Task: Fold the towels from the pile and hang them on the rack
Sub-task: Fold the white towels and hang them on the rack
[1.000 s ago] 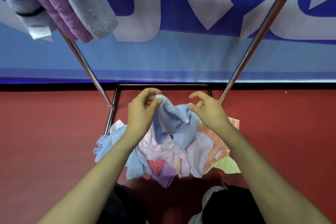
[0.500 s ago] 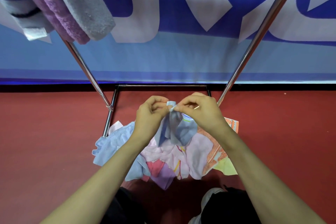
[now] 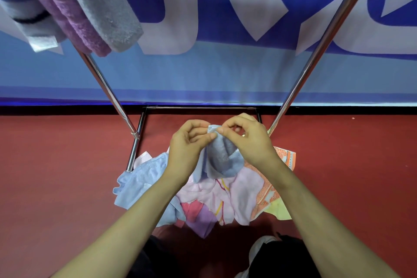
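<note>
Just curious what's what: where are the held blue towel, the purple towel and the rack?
held blue towel [image 3: 222, 160], head view, its hanging middle.
purple towel [image 3: 65, 16], head view, its draped side.
rack [image 3: 318, 52], head view, its right pole.

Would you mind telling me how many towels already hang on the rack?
3, all at upper left: a white towel with dark blue stripes, a purple terry towel, a grey terry towel. More may hang beyond the frame edge.
</note>
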`<control>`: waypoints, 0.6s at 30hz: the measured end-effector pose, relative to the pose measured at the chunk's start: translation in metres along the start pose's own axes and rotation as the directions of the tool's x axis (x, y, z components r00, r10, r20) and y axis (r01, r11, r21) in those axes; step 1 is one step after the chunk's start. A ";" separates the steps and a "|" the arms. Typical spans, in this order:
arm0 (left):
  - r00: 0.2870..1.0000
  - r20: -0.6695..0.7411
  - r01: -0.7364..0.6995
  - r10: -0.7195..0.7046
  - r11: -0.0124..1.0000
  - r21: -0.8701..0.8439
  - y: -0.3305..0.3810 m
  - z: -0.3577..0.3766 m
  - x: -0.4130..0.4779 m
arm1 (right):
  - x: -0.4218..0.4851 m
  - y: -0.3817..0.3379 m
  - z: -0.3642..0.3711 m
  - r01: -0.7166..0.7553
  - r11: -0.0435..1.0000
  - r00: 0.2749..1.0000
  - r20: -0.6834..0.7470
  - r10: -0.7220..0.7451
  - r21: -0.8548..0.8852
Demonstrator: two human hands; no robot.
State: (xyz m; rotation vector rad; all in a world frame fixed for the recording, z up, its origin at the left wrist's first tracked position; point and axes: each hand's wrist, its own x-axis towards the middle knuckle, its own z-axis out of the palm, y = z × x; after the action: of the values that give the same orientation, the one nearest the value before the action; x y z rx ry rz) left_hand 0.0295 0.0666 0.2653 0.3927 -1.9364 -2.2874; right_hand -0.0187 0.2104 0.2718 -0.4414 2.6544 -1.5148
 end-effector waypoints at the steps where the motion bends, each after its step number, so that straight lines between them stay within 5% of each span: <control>1: 1.000 -0.012 -0.020 0.020 1.000 0.000 0.001 -0.001 0.001 | 0.000 0.001 0.000 0.013 1.000 1.000 0.015 -0.013 -0.027; 5: 0.994 -0.066 -0.094 0.093 0.995 -0.022 0.012 -0.009 0.007 | 0.001 0.010 0.000 0.125 0.965 0.990 0.091 -0.107 -0.231; 11: 0.971 -0.192 -0.159 0.145 0.985 -0.061 0.025 -0.030 0.018 | 0.001 0.017 -0.004 0.112 0.954 0.992 0.088 -0.091 -0.279; 18: 0.974 -0.154 -0.173 0.164 0.984 -0.047 0.028 -0.038 0.020 | -0.003 0.024 0.001 0.187 0.918 0.971 0.205 -0.120 -0.349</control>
State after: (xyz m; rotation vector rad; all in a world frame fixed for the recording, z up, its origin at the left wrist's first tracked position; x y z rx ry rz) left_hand 0.0181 0.0209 0.2844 0.3667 -1.7539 -2.1382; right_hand -0.0209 0.2216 0.2504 -0.7864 2.8081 -0.9427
